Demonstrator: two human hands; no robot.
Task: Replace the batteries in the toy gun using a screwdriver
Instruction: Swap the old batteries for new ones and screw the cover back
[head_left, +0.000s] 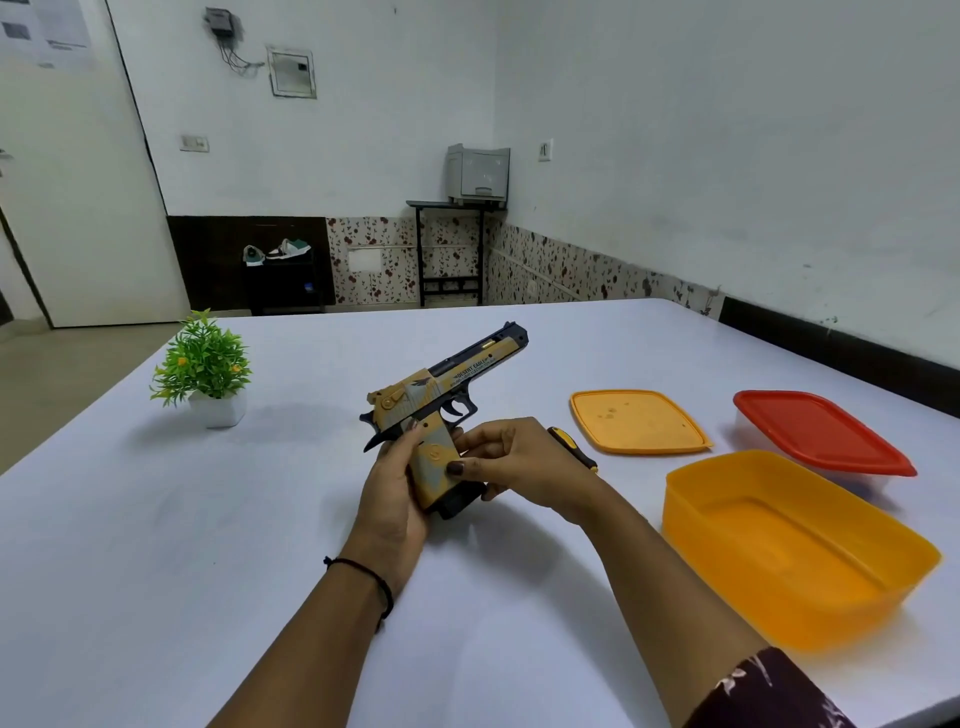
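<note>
Left hand is gripping the toy gun by its handle above the table. Right hand is pinching the grip's lower end, screwdriver lying just behind.

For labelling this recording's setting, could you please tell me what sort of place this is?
Probably a plain office or workroom: a printer sits on a small black stand by the far wall, an electrical panel is mounted on the wall, and a large white table takes up the foreground.
</note>
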